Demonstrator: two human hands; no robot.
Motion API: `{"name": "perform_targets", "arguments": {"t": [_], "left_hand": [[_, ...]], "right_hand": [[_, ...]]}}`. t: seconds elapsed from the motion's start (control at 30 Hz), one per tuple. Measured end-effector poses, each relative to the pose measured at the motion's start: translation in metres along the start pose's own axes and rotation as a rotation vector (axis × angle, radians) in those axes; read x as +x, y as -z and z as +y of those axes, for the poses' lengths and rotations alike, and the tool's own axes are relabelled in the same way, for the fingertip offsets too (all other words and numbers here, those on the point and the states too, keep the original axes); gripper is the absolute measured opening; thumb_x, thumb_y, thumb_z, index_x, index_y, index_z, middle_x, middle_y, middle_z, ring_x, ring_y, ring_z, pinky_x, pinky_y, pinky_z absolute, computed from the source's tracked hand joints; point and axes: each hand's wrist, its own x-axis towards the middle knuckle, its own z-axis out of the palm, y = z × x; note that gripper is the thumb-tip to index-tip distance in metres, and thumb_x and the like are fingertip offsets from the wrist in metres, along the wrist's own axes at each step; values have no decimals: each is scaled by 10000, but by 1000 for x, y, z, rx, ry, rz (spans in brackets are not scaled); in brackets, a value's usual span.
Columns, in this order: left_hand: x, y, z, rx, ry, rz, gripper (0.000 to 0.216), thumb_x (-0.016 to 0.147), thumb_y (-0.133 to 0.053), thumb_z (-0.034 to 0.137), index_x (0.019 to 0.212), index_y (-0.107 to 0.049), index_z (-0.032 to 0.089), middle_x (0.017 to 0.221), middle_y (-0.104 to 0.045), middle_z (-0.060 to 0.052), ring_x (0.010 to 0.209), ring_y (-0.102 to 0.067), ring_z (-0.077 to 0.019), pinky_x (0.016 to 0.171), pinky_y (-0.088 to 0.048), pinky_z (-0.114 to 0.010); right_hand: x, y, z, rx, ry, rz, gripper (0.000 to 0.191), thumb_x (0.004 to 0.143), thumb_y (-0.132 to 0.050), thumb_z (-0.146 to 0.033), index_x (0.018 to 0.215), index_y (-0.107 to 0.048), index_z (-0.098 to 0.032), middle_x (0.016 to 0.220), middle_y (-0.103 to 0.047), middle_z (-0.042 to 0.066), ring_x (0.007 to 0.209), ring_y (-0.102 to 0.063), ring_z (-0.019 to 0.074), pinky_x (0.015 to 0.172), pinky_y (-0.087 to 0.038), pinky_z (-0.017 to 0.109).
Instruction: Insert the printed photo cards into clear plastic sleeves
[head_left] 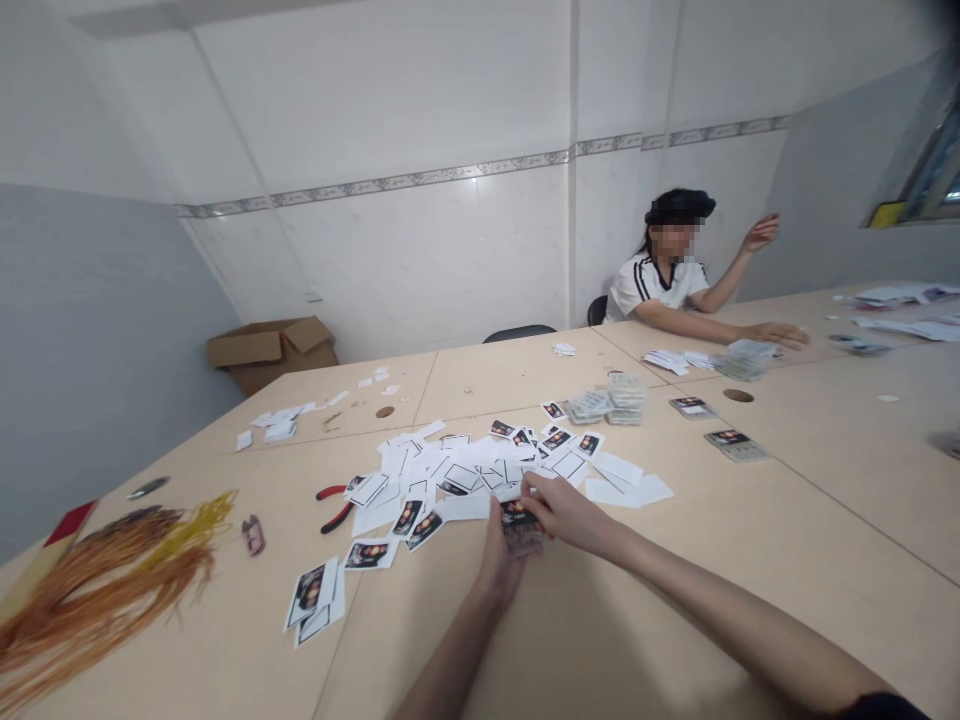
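Pale tabletop (pixel 825 490), packet in hand

From where I stand: left hand (pixel 498 565) clamped round a small dark-fronted packet (pixel 522 538), right hand (pixel 564 514) with fingertips at its upper edge — pinching or just resting, can't tell. Loose paper slips (pixel 463 477) just beyond both hands. Packet looks light, stiffish, probably slick — best gripped by its side edges.

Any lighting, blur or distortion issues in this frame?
Head view: soft shadow on the pale wood-coloured table around the bare left hand and bare right hand; head view: dark blur in the top right corner; head view: grey patterned wall strip runs tilted; head view: small print on the black-fronted clear pack too soft to read.
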Motion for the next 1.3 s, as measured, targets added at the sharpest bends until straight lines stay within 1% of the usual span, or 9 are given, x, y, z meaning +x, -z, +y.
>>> {"name": "perform_targets", "arguments": {"t": [0.17,0.33,0.5,0.63,0.77,0.87,0.93,1.1,1.3], "left_hand": [[0,0,2,-21,-1,20,473,726,-387,553,712,-588,124,570,-629,-41,507,-566,-151,451,-338,-229],[2,2,3,-24,-18,23,472,716,-399,557,708,-585,123,555,-624,-37,496,-560,-148,446,-342,-229],[3,3,5,-24,-30,20,492,701,-404,573,691,-588,118,558,-616,-40,505,-556,-141,452,-345,-223],[2,2,10,7,-57,26,496,701,-400,574,691,-597,119,558,-615,-42,500,-547,-138,443,-347,-225],[1,2,14,47,-66,37,515,685,-401,592,713,-602,119,562,-618,-49,505,-552,-153,436,-350,-232],[2,3,15,84,-92,43,531,677,-407,596,700,-603,102,563,-617,-63,500,-551,-157,434,-349,-233],[3,4,14,109,-127,36,533,675,-417,590,702,-602,91,568,-619,-72,500,-550,-161,436,-354,-236],[5,5,13,141,-176,19,535,661,-431,593,708,-596,86,548,-609,-70,491,-549,-169,432,-363,-246],[3,5,15,155,-186,58,521,653,-450,586,710,-603,90,578,-626,-73,512,-561,-174,422,-368,-239]], "right_hand": [[2,-3,1,-18,32,66,122,808,-382,-202,708,-450,-182,560,-507,-22,499,-464,93,476,-298,174],[2,-6,1,19,29,92,119,810,-396,-221,723,-472,-188,495,-480,-41,460,-457,92,478,-313,177],[3,-10,3,64,23,112,103,807,-410,-228,746,-484,-189,509,-513,-37,469,-488,97,496,-345,183],[6,-13,5,137,12,124,75,805,-416,-235,819,-473,-189,522,-538,-36,481,-510,106,499,-371,190],[7,-13,6,266,17,111,171,797,-423,-238,961,-407,-194,544,-549,-49,448,-506,106,456,-384,192],[7,-13,7,328,7,109,77,789,-438,-267,792,-435,-189,535,-545,-43,441,-518,101,451,-395,190],[8,-14,9,376,-9,101,136,784,-449,-293,703,-426,-186,520,-537,-39,446,-533,104,452,-405,192],[10,-15,16,517,-56,69,173,764,-475,-340,702,-429,-184,489,-515,-44,433,-541,112,432,-429,201],[10,-14,16,451,-38,71,161,787,-437,-319,707,-444,-180,511,-540,-30,444,-543,105,456,-434,202]]}}
